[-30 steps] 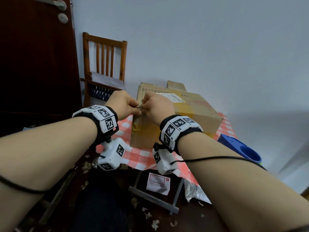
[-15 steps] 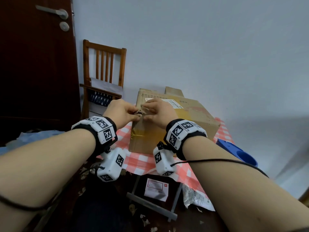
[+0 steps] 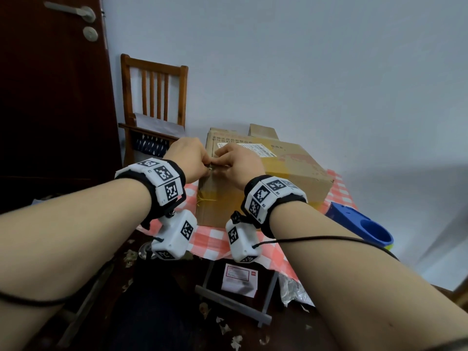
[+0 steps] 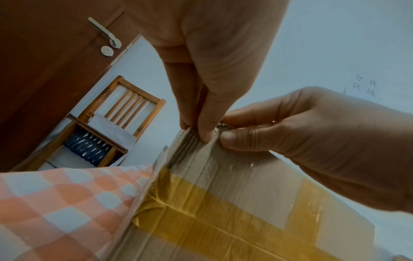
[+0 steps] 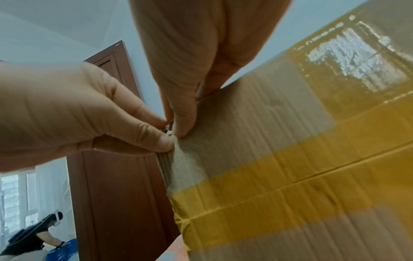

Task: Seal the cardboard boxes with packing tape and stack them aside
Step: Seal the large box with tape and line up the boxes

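A brown cardboard box [image 3: 291, 178] with yellow tape bands across its near face [image 4: 201, 208] [image 5: 290, 173] stands on the checked tablecloth [image 3: 212, 239]. Both hands meet at its near top left corner. My left hand [image 3: 200, 165] [image 4: 196, 130] pinches the corner edge between thumb and forefinger. My right hand [image 3: 222, 164] [image 5: 176, 128] pinches a small crumpled shiny bit [image 4: 221, 127], seemingly tape, right against the left fingertips. A clear glossy strip runs down the face below the corner. No tape roll is in view.
A second cardboard piece [image 3: 263, 131] pokes up behind the box. A blue plastic holder [image 3: 364, 229] sits at the table's right edge. A wooden chair [image 3: 154, 102] and a dark door [image 3: 50, 97] stand on the left. Paper and scraps lie on the floor [image 3: 240, 277].
Both hands stay pinched together at the same box corner. The head view has tipped up a little, so box and hands sit lower in the picture.
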`<state>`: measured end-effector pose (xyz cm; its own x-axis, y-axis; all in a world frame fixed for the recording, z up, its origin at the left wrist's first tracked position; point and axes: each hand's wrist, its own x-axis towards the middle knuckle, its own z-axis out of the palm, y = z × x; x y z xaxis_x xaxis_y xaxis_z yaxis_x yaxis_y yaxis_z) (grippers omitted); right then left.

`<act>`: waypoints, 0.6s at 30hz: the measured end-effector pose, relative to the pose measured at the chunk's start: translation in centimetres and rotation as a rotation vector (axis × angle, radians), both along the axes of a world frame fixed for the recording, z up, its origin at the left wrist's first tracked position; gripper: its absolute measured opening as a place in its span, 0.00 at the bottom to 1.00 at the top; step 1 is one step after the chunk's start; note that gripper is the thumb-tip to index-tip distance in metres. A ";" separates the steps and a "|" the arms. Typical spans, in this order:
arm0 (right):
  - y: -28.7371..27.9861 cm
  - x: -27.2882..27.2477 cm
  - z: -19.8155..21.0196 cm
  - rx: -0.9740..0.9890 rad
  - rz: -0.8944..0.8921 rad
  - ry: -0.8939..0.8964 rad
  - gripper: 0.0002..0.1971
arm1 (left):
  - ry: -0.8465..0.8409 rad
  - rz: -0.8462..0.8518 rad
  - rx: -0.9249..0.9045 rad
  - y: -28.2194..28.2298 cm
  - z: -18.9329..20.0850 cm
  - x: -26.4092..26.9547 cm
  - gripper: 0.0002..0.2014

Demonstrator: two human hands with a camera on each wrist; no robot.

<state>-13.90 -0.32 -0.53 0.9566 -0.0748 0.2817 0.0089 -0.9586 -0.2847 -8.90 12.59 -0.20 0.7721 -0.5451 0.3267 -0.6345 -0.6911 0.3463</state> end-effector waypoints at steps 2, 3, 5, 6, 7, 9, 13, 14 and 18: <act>0.1 0.2 -0.3 -0.035 -0.009 -0.024 0.14 | -0.018 0.001 0.039 -0.1 0.1 0.0 0.08; 0.2 0.2 -0.4 -0.052 -0.013 -0.036 0.14 | -0.029 -0.002 0.064 -0.2 0.1 0.0 0.08; 0.5 0.3 -0.4 -0.088 -0.021 -0.054 0.13 | -0.055 -0.007 0.107 -0.3 0.2 0.0 0.08; 0.6 0.3 -0.4 -0.101 -0.032 -0.055 0.13 | -0.063 -0.007 0.121 -0.3 0.3 0.1 0.08; 0.7 0.3 -0.3 -0.109 -0.044 -0.054 0.13 | -0.066 -0.007 0.129 -0.3 0.3 0.1 0.08; 0.8 0.3 -0.3 -0.102 -0.069 -0.047 0.14 | -0.063 -0.005 0.137 -0.2 0.2 0.1 0.09; 1.2 0.4 -0.5 -0.042 -0.127 -0.032 0.14 | -0.065 0.015 0.192 -0.3 0.1 0.0 0.09; 1.4 0.5 -0.4 -0.022 -0.141 -0.032 0.14 | -0.075 0.026 0.221 -0.4 0.2 -0.1 0.10; 1.6 0.0 -0.7 -0.180 -0.043 0.053 0.19 | -0.114 0.066 0.318 -0.9 0.6 -1.1 0.10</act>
<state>-13.92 1.24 -1.27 0.9674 -0.0685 0.2438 -0.0434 -0.9933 -0.1072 -9.98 11.71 0.42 0.7775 -0.5833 0.2352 -0.6067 -0.7941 0.0363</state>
